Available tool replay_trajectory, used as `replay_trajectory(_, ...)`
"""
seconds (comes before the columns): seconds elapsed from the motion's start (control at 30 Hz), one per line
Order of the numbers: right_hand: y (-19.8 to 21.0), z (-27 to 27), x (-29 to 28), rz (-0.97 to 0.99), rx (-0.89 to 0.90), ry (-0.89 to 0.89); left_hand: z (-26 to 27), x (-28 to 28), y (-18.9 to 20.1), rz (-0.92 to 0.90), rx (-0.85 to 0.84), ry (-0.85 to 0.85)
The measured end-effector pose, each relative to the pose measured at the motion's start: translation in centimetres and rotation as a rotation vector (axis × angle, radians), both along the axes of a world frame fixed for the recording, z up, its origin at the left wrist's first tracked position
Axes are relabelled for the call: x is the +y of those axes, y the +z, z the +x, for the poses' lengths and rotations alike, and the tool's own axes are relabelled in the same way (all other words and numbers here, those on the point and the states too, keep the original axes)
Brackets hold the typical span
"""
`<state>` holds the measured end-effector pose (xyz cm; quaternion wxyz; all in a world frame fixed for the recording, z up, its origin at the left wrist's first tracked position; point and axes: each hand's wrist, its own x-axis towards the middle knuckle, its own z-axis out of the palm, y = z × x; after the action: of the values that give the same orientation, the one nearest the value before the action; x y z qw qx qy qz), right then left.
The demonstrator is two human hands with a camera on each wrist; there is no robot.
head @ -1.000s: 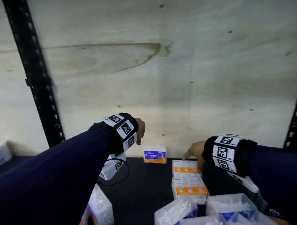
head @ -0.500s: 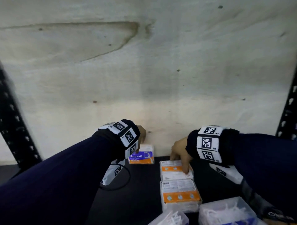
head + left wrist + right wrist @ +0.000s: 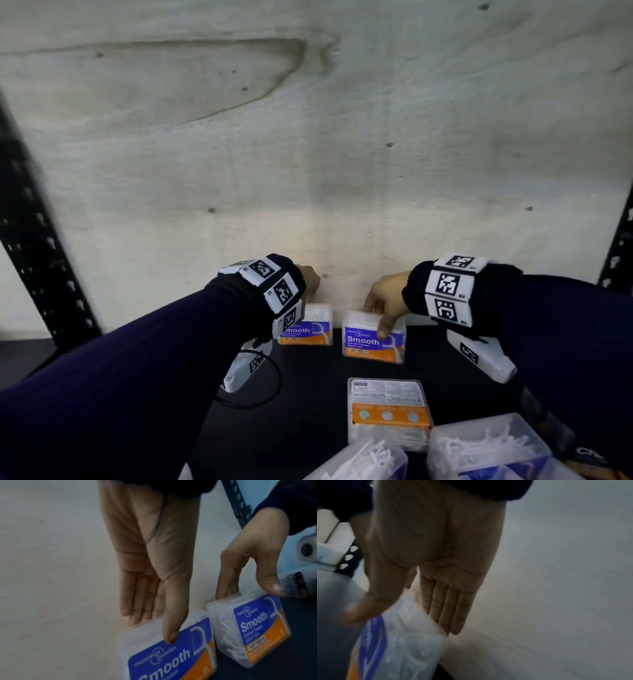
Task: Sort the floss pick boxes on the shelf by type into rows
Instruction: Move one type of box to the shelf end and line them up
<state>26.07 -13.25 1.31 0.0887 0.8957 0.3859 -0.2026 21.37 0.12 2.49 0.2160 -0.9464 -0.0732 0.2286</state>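
Nearest on the dark shelf [image 3: 308, 404] lie clear boxes of loose white picks [image 3: 486, 445], and just beyond them an orange-banded box [image 3: 388, 411] lies flat, label side down. Farther back, against the pale wooden back panel [image 3: 308, 154], two "Smooth" boxes stand upright side by side, slightly apart. The left hand [image 3: 150, 561] pinches the left Smooth box [image 3: 168, 651], thumb in front, fingers [image 3: 137, 608] behind. The right hand [image 3: 385, 301] grips the right Smooth box [image 3: 373, 341] the same way.
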Motion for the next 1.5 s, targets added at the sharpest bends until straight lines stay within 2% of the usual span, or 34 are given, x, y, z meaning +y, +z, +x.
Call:
replay_trajectory(0.07,0.0,-0.8,0.5,-0.074,-0.124,0.080,-0.7,-0.2,0.4,-0.008,-0.019,-0.018)
replay_trajectory(0.17,0.5,-1.8,1.0,-0.074,-0.216,0.116,-2.0,0.8,1.4,0.014,-0.039,-0.032)
replay_trajectory(0.37,3.1,-4.3,2.0,0.139,-0.288,0.126,-6.7,4.6,4.1,0.008,-0.219,-0.041)
replay_trajectory(0.53,4.2,-9.1,5.0,0.229,-0.270,0.214,-12.7,9.8,5.6,-0.032,-0.334,0.120)
replay_trajectory(0.77,2.4,-16.0,10.2,0.079,-0.156,0.349,-20.6,15.2,4.7,0.085,-0.272,0.317)
replay_trajectory(1.0,-0.2,-17.9,12.4,-0.008,-0.055,0.346,-22.8,18.3,1.7,0.044,-0.234,0.363)
replay_trajectory(1.13,0.9,-16.5,10.5,0.106,0.081,0.228,-22.3,18.8,0.3,-0.014,-0.219,0.347)
replay_trajectory(1.23,2.9,-13.5,7.8,0.135,0.045,0.162,-21.9,19.4,-0.4,-0.048,-0.201,0.342)
replay_trajectory(1.37,3.8,-10.2,2.5,-0.008,-0.074,0.112,-21.3,20.5,-1.4,-0.067,-0.130,0.305)
replay_trajectory(1.5,2.5,-8.6,-2.4,-0.192,-0.059,0.048,-21.2,21.1,-2.2,-0.088,-0.098,0.300)
